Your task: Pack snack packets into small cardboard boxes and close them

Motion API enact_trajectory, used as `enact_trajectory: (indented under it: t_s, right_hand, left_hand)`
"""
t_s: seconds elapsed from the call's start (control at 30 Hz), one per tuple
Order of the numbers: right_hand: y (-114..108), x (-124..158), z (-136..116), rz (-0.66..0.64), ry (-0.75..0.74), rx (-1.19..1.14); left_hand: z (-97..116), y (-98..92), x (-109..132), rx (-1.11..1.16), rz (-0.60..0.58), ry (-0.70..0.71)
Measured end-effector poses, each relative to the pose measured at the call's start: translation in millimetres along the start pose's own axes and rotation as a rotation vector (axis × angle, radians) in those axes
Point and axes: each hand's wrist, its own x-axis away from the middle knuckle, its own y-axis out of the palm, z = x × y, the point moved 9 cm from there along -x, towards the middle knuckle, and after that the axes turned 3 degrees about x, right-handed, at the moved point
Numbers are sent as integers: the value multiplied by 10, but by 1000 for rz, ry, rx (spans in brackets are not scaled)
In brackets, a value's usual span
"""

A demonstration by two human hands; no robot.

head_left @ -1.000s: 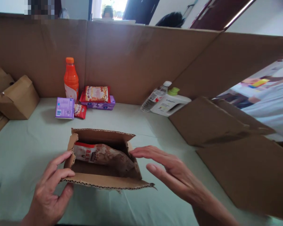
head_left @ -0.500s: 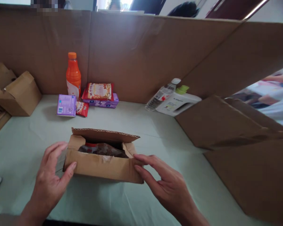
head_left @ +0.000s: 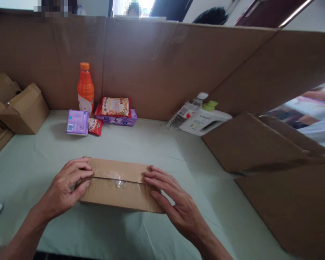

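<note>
A brown cardboard box [head_left: 116,193] lies on the pale green cloth, its top flap folded down so that its contents are hidden. Clear tape shows at the middle of the seam. My left hand [head_left: 70,182] grips the box's left end, fingertips on the flap and thumb on the near side. At the right end my right hand [head_left: 169,193] holds the box in a similar way, with fingers over the flap and thumb lower on the side.
An orange bottle [head_left: 85,88], purple packs [head_left: 77,122] and red packets [head_left: 115,107] stand at the back left. A clear bottle [head_left: 186,112] and a white jug [head_left: 206,121] lean back right. Cardboard boxes [head_left: 24,108] flank the left; cardboard panels [head_left: 289,202] the right.
The far flap has come down over the opening, covering the dark package inside. Both hands have moved inward onto the top of the box.
</note>
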Motion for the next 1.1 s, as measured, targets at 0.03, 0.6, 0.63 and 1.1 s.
enact_trajectory:
  t_s: [0.03,0.6,0.63,1.1]
  right_hand:
    - [9,14,-10,-14,-25,-7]
    - [907,-609,-210,-240,-211,-153]
    - [1096,-778,-316,-278,-243,-197]
    - [3301,-2721,-1687,-440,-111,-158]
  left_hand:
    - [-15,-3,38,-1,-1,-25]
    - [-127,-354,1047,-280,304,-453]
    - [-141,-482,1167,-350,371,-499]
    - [-1121,-1558,1580,-890,870,-839]
